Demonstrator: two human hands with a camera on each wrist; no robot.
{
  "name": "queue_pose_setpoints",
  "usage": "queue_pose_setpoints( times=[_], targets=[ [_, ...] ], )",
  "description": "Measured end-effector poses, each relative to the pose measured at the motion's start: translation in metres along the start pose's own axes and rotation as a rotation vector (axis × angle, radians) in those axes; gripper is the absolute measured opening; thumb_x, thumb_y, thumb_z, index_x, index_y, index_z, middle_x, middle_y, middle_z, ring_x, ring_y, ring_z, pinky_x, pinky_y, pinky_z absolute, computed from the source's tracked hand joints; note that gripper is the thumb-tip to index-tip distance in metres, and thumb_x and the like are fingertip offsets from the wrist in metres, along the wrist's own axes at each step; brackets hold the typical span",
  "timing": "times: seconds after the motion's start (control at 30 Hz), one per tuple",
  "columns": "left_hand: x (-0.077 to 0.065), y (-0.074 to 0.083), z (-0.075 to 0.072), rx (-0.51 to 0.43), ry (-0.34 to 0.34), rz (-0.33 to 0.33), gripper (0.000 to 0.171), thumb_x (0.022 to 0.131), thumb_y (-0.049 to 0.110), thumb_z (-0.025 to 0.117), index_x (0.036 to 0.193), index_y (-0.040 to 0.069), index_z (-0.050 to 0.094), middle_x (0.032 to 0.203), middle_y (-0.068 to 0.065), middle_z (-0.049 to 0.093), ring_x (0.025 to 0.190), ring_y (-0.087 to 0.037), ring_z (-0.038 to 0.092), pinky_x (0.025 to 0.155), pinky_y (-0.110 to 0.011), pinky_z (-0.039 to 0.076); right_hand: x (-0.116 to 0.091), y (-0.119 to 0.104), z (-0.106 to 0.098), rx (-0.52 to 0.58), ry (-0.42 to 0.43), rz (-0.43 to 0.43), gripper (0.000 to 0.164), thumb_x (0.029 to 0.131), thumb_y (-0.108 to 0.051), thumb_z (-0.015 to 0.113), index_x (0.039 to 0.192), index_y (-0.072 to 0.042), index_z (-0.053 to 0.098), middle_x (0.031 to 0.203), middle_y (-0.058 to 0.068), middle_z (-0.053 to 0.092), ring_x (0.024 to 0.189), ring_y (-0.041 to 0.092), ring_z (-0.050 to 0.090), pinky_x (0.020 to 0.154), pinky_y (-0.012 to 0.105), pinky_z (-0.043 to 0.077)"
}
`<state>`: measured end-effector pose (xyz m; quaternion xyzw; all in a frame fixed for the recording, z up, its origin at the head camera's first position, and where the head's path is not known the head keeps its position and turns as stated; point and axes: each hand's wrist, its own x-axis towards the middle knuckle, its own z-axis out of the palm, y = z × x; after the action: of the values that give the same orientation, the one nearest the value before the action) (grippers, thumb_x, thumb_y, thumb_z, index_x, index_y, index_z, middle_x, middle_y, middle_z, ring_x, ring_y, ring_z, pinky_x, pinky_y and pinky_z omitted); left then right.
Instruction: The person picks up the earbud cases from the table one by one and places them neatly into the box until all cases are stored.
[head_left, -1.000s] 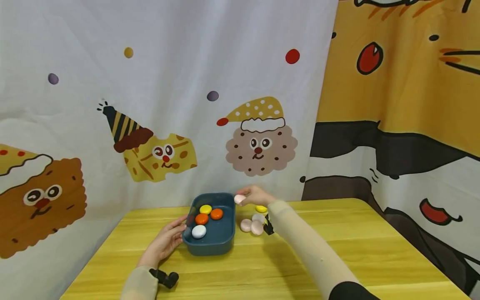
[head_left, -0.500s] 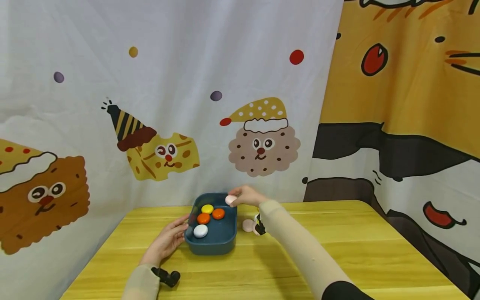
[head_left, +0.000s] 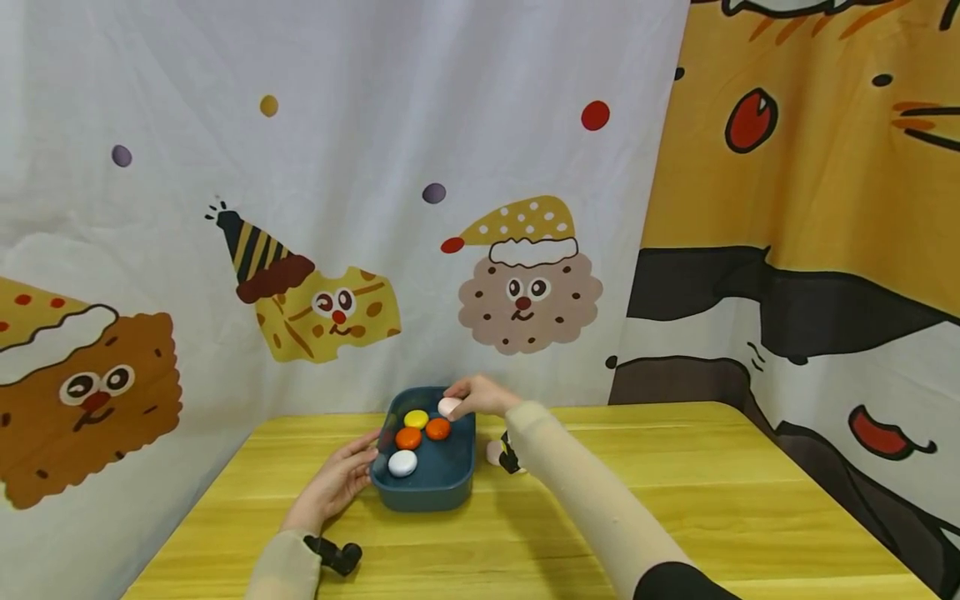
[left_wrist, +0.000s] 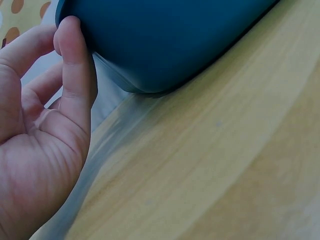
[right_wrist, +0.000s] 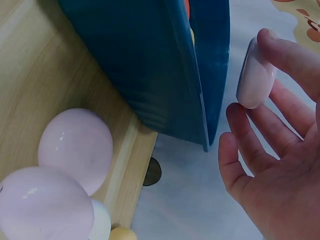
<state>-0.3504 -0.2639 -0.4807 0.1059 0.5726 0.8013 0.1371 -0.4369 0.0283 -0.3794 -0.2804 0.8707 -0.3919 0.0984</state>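
The left hand (head_left: 335,483) rests against the blue box (head_left: 423,499) at its nine o'clock, fingers extended; inside at eight lies a white disc (head_left: 402,463); loose pink discs (right_wrist: 76,145) sit around three; above the rim near one o'clock, the right hand (head_left: 483,395) pinches another pink disc (head_left: 449,407)

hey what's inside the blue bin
A yellow disc, two orange discs and a white disc. The right hand and pink disc cover the far right corner of the blue bin, hiding anything there.
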Motion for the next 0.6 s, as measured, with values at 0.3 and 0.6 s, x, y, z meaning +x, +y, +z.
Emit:
queue_pose_setpoints(
  times=[0.3, 0.6],
  targets=[
    [0.0, 0.001, 0.0, 0.021, 0.007, -0.004, 0.065, 0.102, 0.011, 0.05, 0.155, 0.001, 0.014, 0.1, 0.001, 0.064, 0.073, -0.005, 0.06, 0.066, -0.018, 0.051, 0.003, -0.003, 0.008, -0.021, -0.025, 0.033, 0.045, 0.079, -0.012, 0.079, 0.122, -0.004, 0.068, 0.115, 0.006, 0.067, 0.096, 0.015, 0.06, 0.084, 0.029, 0.05],
    [0.0, 0.0, 0.001, 0.011, 0.022, -0.012, 0.064, 0.101, 0.01, 0.051, 0.155, 0.002, 0.016, 0.095, 0.001, 0.064, 0.072, -0.006, 0.061, 0.066, -0.018, 0.051, 0.006, -0.018, 0.01, -0.037, -0.067, 0.048, 0.043, 0.08, -0.009, 0.078, 0.121, -0.003, 0.068, 0.113, 0.006, 0.067, 0.095, 0.016, 0.06, 0.084, 0.028, 0.05]
  ],
)
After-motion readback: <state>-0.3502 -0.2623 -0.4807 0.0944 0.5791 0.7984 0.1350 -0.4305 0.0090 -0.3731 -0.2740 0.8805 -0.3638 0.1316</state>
